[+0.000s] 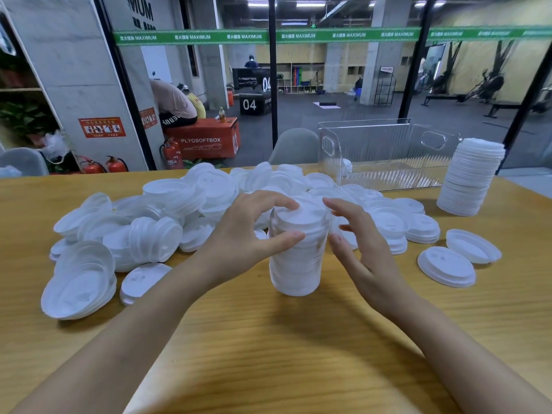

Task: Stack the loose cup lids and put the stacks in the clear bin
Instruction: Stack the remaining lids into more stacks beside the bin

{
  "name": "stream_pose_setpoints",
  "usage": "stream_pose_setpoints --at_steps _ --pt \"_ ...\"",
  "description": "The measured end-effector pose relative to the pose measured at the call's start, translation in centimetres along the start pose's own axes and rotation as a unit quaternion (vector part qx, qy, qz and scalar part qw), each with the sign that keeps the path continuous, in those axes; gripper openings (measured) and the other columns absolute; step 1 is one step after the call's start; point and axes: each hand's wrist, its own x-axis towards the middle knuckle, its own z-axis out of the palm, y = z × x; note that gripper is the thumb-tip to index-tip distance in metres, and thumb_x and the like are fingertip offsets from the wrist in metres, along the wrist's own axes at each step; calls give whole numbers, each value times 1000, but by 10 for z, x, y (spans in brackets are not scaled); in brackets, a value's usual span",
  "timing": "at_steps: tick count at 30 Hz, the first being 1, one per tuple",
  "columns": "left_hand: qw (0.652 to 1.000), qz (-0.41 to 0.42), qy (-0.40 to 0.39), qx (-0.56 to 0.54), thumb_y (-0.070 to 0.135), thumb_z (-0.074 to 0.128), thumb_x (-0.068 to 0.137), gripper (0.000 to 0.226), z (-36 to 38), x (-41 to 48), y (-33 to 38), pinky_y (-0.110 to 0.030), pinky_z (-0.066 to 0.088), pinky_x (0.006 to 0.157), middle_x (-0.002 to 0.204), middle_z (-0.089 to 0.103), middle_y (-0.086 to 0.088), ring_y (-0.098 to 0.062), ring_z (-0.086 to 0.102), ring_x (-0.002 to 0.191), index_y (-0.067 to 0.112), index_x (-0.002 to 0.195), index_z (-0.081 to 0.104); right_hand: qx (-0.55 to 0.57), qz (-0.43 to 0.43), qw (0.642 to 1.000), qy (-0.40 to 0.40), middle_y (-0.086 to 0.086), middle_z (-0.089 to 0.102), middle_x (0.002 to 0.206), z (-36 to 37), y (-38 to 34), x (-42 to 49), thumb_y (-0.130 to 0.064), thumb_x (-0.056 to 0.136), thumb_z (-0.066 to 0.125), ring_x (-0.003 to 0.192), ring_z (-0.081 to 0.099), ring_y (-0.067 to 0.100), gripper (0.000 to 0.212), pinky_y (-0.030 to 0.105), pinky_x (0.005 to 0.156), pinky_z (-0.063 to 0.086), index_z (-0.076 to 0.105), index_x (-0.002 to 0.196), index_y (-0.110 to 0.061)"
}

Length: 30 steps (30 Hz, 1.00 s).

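Grips the lid stack (295,264) at its top with the curled left hand (242,234), flanks it with the open right hand (367,249), likely squaring it. Behind the stack, heaped loose lids (209,189); farther back-right, the clear bin (388,156).

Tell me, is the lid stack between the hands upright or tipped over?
Upright. The lid stack stands on its base on the table, its sides roughly vertical.
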Motion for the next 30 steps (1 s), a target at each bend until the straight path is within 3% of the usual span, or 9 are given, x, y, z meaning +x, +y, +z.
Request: stream_pose_setpoints --at_steps 4,11,19,23,26,28,30 --pt "1000 8 2 1 61 66 74 48 1 -2 -3 -9 33 98 121 57 28 -2 45 122 36 115 63 -7 -14 1000 2 -18 45 142 1 2 0 -45 100 42 137 40 12 38 26 109 35 46 137 -39" --pt "1000 12 5 -17 61 63 75 50 8 -4 -8 -19 33 104 129 55 23 -5 43 130 37 118 61 -2 -7 1000 1 -16 49 137 1 2 1 -43 99 43 135 43 11 31 27 108 36 50 129 -37" --pt "999 22 5 -30 58 62 80 48 13 -8 -11 -9 29 104 134 49 27 0 40 131 40 125 56 -4 -3 1000 4 -18 50 134 2 3 1 -43 99 43 132 45 12 30 28 106 38 50 127 -39" --pt "999 14 18 -34 57 58 85 48 7 -13 -14 -4 28 100 133 48 30 6 39 129 49 130 44 3 -3 1000 6 -12 52 135 2 2 1 -41 98 43 132 45 11 30 22 104 37 52 127 -36" --pt "999 -7 47 -1 60 49 87 44 -11 -12 -26 -3 28 97 127 51 30 3 42 124 43 127 50 4 -7 1000 8 -11 52 134 3 1 1 -39 98 43 132 45 9 30 16 102 35 52 126 -35" --pt "993 3 78 85 60 44 88 50 -28 -4 -44 -14 33 101 125 57 18 -9 47 122 29 125 58 2 -11 1000 9 -12 52 134 4 2 1 -39 99 43 131 46 9 29 15 102 35 51 126 -36" --pt "979 -3 80 188 59 41 89 56 -46 9 -67 -40 38 103 127 60 5 -23 49 122 20 123 61 -2 -13 1000 12 -13 52 135 4 3 1 -45 100 43 131 46 9 29 18 103 36 52 126 -37"
